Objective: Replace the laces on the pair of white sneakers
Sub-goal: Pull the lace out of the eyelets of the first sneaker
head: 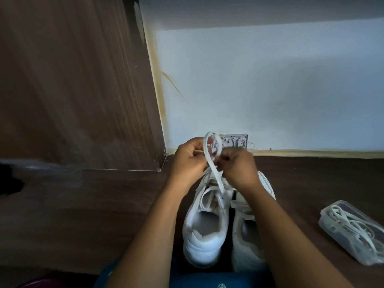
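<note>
Currently your left hand (187, 161) and right hand (239, 167) pinch the looped lace (218, 179), fingers curled; sneakers (199, 242) sit side by side, toes away from you.

The left hand (188, 161) and right hand (239, 165) are hiding the toes of the left sneaker (202, 231) and right sneaker (245, 246), and their grip on the lace (217, 179) is blurring. They are also covering part of a patterned card (236, 141). The right edge is cutting off a clear box (353, 229).
</note>
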